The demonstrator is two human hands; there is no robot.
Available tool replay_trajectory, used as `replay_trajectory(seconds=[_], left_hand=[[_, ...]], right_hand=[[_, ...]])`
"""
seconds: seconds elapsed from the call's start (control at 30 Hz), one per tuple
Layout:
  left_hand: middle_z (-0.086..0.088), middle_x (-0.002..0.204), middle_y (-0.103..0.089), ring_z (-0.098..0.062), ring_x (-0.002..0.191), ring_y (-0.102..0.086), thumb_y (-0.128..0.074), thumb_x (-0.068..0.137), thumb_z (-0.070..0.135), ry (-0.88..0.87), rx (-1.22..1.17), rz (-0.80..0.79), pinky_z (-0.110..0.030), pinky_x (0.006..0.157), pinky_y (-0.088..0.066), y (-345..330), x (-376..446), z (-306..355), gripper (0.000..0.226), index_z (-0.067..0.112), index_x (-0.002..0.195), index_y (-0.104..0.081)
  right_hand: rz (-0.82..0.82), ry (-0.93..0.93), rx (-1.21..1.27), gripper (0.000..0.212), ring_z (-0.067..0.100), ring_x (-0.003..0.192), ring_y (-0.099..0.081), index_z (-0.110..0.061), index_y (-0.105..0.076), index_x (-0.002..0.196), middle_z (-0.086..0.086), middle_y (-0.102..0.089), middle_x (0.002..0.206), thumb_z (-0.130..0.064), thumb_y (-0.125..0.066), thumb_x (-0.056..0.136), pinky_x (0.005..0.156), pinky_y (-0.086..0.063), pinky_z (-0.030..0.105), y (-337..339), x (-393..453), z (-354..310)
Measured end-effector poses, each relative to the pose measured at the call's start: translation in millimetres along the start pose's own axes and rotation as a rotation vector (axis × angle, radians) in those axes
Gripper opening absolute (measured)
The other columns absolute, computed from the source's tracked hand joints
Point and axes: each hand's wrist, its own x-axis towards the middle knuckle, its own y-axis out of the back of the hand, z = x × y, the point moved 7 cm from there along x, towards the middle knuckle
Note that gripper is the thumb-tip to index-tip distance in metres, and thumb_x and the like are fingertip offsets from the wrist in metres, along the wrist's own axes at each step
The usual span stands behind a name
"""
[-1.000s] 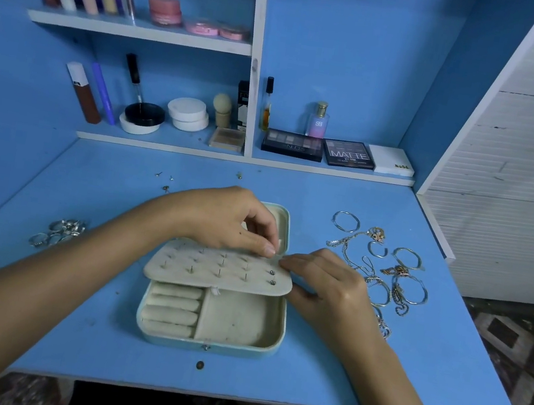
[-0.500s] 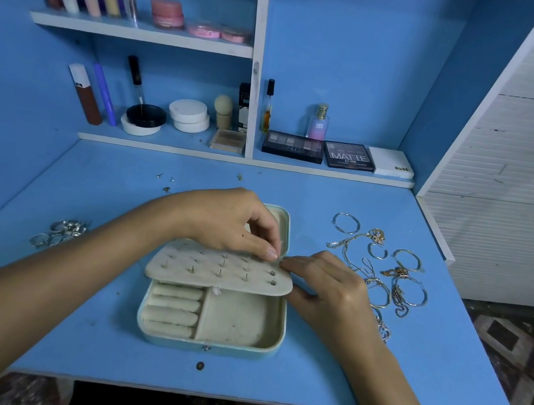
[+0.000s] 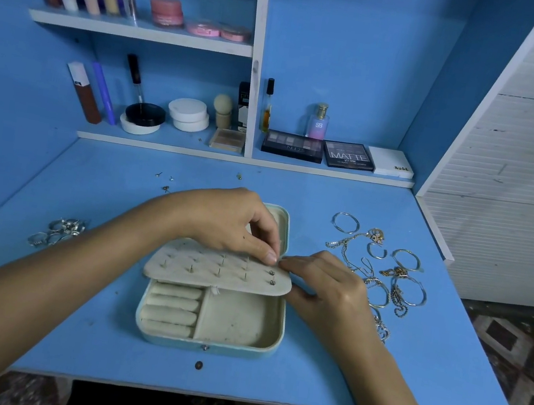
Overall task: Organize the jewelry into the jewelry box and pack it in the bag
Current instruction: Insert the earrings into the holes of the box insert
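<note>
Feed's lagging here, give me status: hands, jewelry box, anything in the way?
Left hand and right hand both pinching at the earring panel's right edge. Jewelry box open, compartments bare. Bracelets and chains loose beside right hand.

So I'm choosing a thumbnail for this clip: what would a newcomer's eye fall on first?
Most likely the two hands meeting at mid-desk: the left hand and right hand bring their fingertips together at the right end of the earring panel, which lies over the open jewelry box. Next, the tangle of bracelets and chains spread to the right of the box, and a smaller cluster of rings on the desk's left side.
</note>
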Motion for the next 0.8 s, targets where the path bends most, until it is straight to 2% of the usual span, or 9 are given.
replay_trajectory(seconds=[0.17, 0.33, 0.5, 0.63, 0.8], left_hand=[[0.022, 0.091, -0.072, 0.006, 0.087, -0.063, -0.072, 0.089, 0.034, -0.010, 0.019, 0.004, -0.007, 0.072, -0.040, -1.2, 1.1, -0.2, 0.007, 0.029, 0.091, -0.077], [0.024, 0.092, -0.071, 0.006, 0.089, -0.063, -0.073, 0.088, 0.034, -0.001, 0.019, -0.005, -0.014, 0.077, -0.042, -2.0, 0.6, -0.8, 0.007, 0.030, 0.092, -0.077], [0.025, 0.091, -0.071, 0.008, 0.085, -0.063, -0.071, 0.090, 0.034, 0.014, 0.053, -0.037, -0.009, 0.073, -0.043, 2.5, 0.5, 1.7, 0.008, 0.031, 0.095, -0.076], [0.021, 0.086, -0.071, 0.004, 0.080, -0.064, -0.070, 0.089, 0.030, 0.021, 0.069, -0.053, -0.018, 0.075, -0.050, 2.4, 2.7, 5.2, 0.005, 0.029, 0.091, -0.075], [0.019, 0.084, -0.071, 0.006, 0.074, -0.063, -0.070, 0.087, 0.026, 0.021, 0.091, -0.047, -0.013, 0.070, -0.049, 2.2, 4.3, 9.6, 0.006, 0.027, 0.089, -0.076]], right_hand=[[-0.001, -0.002, -0.002, 0.016, 0.020, 0.070, -0.063, -0.005, -0.077, 0.095, -0.001, -0.074, 0.087, -0.007, -0.081, 0.079, 0.071, -0.048, 0.019, 0.3, 0.2, -0.5], [-0.005, 0.010, 0.006, 0.014, 0.021, 0.071, -0.063, -0.004, -0.077, 0.094, -0.001, -0.074, 0.088, -0.008, -0.080, 0.081, 0.071, -0.050, 0.020, 0.8, 0.3, -1.9], [-0.001, 0.006, 0.005, 0.014, 0.022, 0.071, -0.064, -0.003, -0.077, 0.092, 0.000, -0.075, 0.088, -0.006, -0.081, 0.080, 0.071, -0.051, 0.022, 0.1, -0.3, -0.6], [-0.005, 0.002, 0.002, 0.012, 0.021, 0.071, -0.064, -0.002, -0.077, 0.091, 0.000, -0.075, 0.088, -0.007, -0.080, 0.080, 0.072, -0.051, 0.022, -0.6, -1.3, 0.6], [-0.012, 0.000, -0.003, 0.014, 0.021, 0.072, -0.064, -0.002, -0.076, 0.092, 0.001, -0.075, 0.089, -0.005, -0.081, 0.080, 0.073, -0.050, 0.020, -1.3, -1.5, 0.4]])
